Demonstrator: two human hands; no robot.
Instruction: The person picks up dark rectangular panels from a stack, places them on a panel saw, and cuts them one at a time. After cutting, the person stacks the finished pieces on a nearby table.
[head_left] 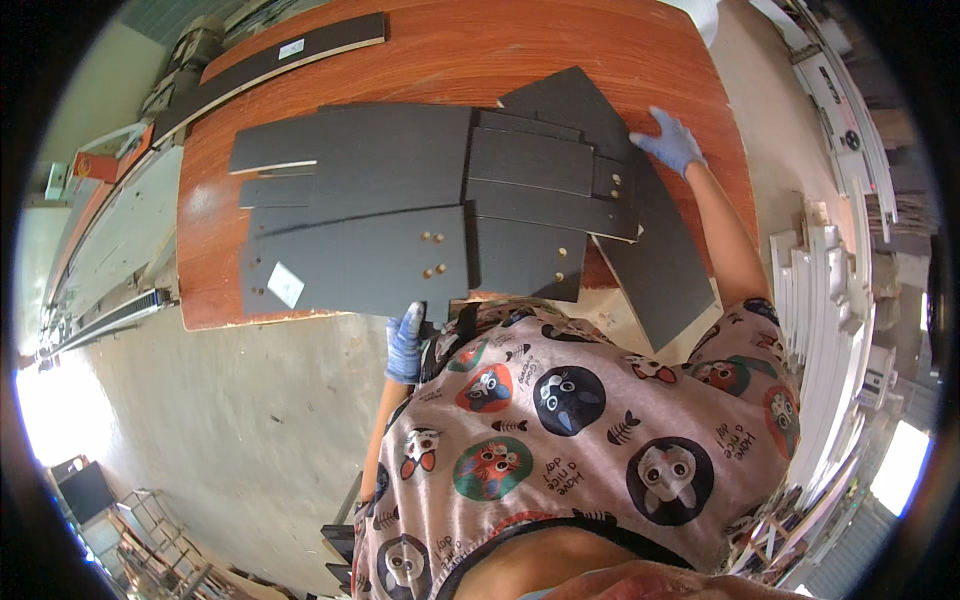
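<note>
Several dark grey flat panels [390,190] lie overlapping in a stack on a reddish-brown wooden table [470,50]. Some carry small brass fittings [433,255], and one has a white sticker [285,285]. My left hand [405,345], in a blue glove, grips the near edge of the big front panel [350,270] where it overhangs the table. My right hand [668,140], also in a blue glove, rests flat with its fingers spread at the far right corner of the stack, on an angled panel [655,255] that sticks out past the table's edge.
A long dark strip [290,50] lies along the table's far left edge. White profiles [830,330] are stacked on the right. A long metal machine bed [110,240] runs along the left. Concrete floor [230,420] lies below the table. My patterned apron fills the lower middle.
</note>
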